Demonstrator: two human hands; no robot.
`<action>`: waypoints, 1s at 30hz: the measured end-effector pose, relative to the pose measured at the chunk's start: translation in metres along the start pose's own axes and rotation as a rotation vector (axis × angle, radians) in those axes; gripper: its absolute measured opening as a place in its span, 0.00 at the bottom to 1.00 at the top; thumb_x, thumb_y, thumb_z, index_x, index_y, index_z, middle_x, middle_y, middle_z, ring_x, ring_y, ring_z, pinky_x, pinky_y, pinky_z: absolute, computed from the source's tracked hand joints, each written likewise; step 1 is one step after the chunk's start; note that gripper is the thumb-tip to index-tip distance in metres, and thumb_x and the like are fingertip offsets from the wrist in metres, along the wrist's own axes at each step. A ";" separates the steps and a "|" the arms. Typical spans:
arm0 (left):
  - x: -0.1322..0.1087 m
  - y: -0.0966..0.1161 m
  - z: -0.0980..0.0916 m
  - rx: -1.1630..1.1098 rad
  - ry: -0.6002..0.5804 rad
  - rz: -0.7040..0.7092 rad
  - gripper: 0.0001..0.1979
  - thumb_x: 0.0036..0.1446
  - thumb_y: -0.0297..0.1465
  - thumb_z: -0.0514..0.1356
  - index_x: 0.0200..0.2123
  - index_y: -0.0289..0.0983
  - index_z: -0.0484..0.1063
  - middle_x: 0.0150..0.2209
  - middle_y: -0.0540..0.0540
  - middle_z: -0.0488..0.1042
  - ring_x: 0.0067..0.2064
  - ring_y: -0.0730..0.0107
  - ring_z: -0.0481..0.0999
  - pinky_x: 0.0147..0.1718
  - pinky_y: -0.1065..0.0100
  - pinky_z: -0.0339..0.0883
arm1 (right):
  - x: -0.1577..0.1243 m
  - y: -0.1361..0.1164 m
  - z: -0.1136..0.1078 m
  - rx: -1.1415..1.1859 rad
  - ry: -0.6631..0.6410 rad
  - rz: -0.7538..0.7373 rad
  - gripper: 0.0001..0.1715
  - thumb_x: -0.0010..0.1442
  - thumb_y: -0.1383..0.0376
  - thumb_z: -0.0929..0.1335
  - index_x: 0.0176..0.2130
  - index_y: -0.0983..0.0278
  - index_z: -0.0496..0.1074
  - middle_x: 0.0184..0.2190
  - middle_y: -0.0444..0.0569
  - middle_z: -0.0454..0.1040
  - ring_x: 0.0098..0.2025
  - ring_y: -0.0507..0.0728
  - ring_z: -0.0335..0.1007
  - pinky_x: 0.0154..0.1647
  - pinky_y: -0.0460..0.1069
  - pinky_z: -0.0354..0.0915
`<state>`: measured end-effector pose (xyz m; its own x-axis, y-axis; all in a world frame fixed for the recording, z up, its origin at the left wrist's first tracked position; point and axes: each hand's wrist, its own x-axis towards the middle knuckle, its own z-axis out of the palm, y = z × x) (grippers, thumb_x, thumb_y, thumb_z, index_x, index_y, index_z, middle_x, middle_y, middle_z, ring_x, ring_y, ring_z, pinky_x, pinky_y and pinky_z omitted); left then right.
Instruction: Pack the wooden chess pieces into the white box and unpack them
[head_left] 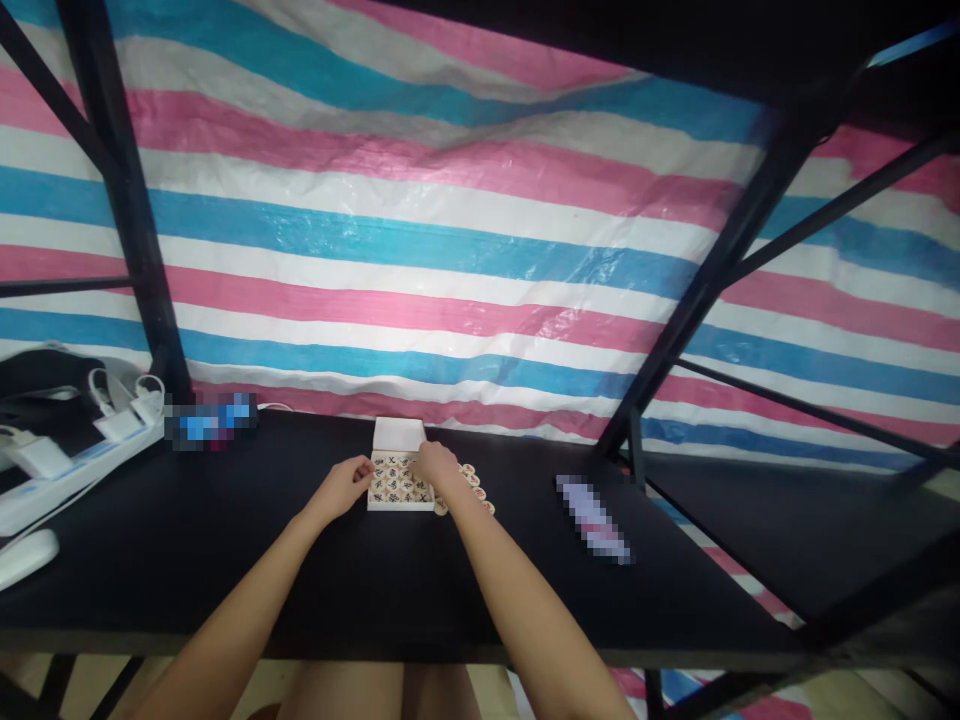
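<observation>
A small white box (398,483) lies on the black table (375,580), filled with round wooden game pieces marked with characters. Its white lid (399,434) lies just behind it. My left hand (346,485) rests at the box's left edge, fingers curled against it. My right hand (438,466) sits at the box's right top corner, fingers bent down onto the pieces; what they pinch is too small to make out. Several loose pieces (474,488) lie on the table right of the box, partly hidden by my right wrist.
A white power strip with plugged chargers (82,440) and a white oblong object (26,556) occupy the table's left end. Blurred items lie at the back left (210,422) and right (594,518). Black frame posts (124,190) stand before a striped tarp.
</observation>
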<state>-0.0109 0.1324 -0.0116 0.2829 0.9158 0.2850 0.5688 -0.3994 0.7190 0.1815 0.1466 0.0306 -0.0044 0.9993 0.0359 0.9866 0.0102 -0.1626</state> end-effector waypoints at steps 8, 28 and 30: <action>-0.001 0.007 -0.005 0.018 0.068 0.016 0.11 0.53 0.37 0.53 0.34 0.38 0.71 0.31 0.48 0.72 0.33 0.67 0.71 0.35 0.69 0.63 | -0.034 -0.012 -0.018 0.182 0.079 -0.082 0.19 0.54 0.56 0.66 0.42 0.66 0.71 0.41 0.53 0.73 0.42 0.57 0.70 0.38 0.46 0.60; -0.035 0.023 -0.030 0.267 -0.336 -0.015 0.20 0.42 0.51 0.60 0.24 0.39 0.71 0.22 0.54 0.69 0.25 0.70 0.67 0.24 0.72 0.52 | -0.117 -0.026 0.039 0.387 0.178 -0.187 0.22 0.59 0.67 0.62 0.54 0.62 0.61 0.30 0.47 0.75 0.33 0.57 0.73 0.32 0.46 0.60; -0.037 0.026 -0.027 0.330 -0.318 0.010 0.18 0.42 0.50 0.61 0.25 0.40 0.71 0.22 0.54 0.70 0.26 0.69 0.68 0.26 0.72 0.53 | -0.115 -0.026 0.040 0.358 0.185 -0.147 0.21 0.59 0.67 0.62 0.53 0.63 0.64 0.31 0.48 0.76 0.34 0.57 0.73 0.33 0.47 0.61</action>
<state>-0.0275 0.0891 0.0142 0.4833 0.8743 0.0448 0.7658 -0.4471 0.4622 0.1500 0.0325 -0.0086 -0.0791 0.9637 0.2548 0.8587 0.1957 -0.4736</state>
